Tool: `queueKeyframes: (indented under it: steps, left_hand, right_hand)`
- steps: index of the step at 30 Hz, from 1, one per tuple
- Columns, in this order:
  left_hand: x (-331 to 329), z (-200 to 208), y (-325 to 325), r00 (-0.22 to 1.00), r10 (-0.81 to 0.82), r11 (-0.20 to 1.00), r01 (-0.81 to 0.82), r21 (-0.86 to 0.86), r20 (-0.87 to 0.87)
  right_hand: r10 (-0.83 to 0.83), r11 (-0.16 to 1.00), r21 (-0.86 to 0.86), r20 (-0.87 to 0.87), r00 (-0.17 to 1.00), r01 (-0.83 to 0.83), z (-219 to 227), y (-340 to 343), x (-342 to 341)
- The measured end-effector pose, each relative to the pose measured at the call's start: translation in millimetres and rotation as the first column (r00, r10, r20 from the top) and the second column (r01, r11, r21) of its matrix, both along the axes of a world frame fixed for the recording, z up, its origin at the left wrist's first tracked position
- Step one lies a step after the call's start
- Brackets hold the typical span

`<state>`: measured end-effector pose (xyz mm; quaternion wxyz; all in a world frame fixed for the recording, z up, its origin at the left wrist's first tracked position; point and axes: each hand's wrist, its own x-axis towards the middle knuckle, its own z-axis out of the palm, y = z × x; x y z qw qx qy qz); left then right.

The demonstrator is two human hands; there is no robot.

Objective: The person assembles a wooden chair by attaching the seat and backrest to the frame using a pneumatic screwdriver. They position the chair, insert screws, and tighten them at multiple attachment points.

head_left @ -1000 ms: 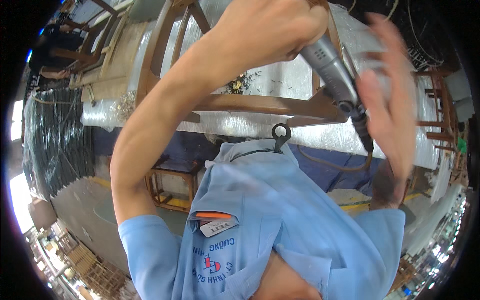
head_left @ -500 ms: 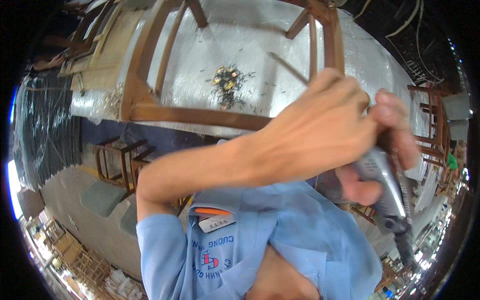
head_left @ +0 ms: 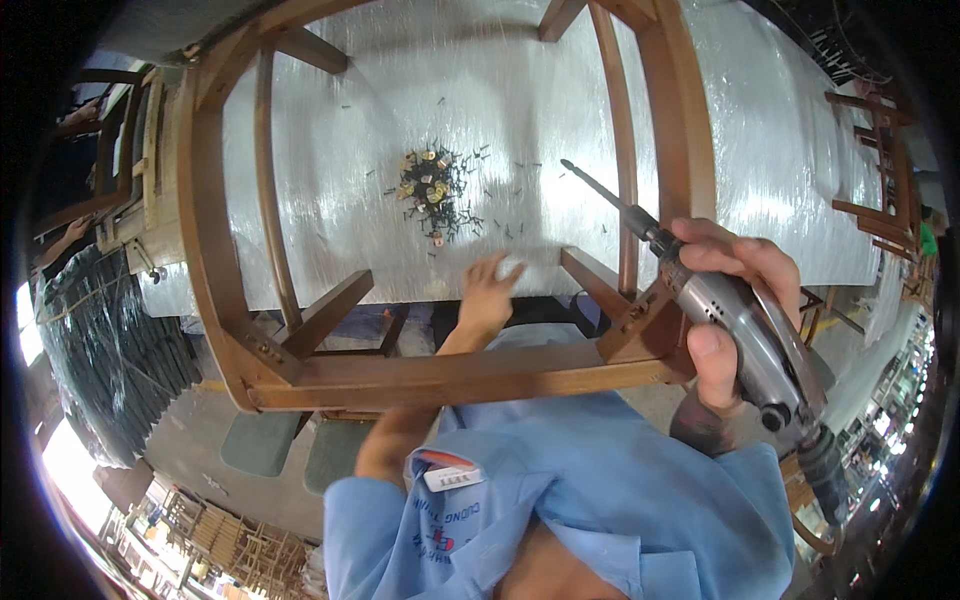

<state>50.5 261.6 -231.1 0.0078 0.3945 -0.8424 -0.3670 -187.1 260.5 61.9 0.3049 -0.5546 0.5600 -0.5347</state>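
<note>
A brown wooden chair frame lies in front of me, with corner blocks at its near corners. My right hand grips a grey power screwdriver by its body. Its long bit points up and left, across the frame's right rail. My left hand is inside the frame, past the near rail, its thumb and fingers apart and nothing visible in them. Just beyond its fingertips, dark screws lie heaped with small yellowish metal pieces.
Clear plastic film covers the worktable beneath the frame. Grey-green seats stand on the floor at lower left, near a wrapped dark stack. More chair frames are at far right; another person's hand shows at far left.
My left hand has left the screwdriver's front end and moved left toward the screws. The screwdriver stays in my right hand. The chair frame appears lower and larger in view.
</note>
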Motion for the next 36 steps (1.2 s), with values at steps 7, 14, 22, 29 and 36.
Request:
queueKeyframes:
  steps: [7,14,22,29,36]
  left_hand:
    - [-52.0,-73.6,-43.1,0.897,-0.432,0.773,0.419,-0.476,0.089]
    - [-45.2,-83.4,-48.5,0.923,-0.375,0.786,0.365,-0.499,0.084]
    - [-33.4,-104.6,-51.6,0.932,-0.359,0.84,0.297,-0.453,-0.056]
    - [-33.1,-102.0,-64.7,0.967,-0.189,0.96,0.146,-0.239,-0.17]
    - [-25.9,-47.9,-87.7,0.398,0.891,0.342,-0.279,0.897,-0.216]
  right_hand:
    - [0.143,0.989,-0.007,-0.12,0.982,-0.145,-7.1,-8.1,-3.9]
    - [0.032,0.999,-0.041,-0.056,0.998,-0.034,-12.0,-6.0,0.6]
    - [0.068,0.993,-0.086,-0.162,0.984,-0.083,-16.3,-7.8,-3.4]
    - [0.043,0.995,-0.079,-0.242,0.969,-0.063,-16.2,-8.7,2.2]
    - [0.067,0.998,0.033,-0.3,0.951,-0.06,-6.0,-10.3,4.4]
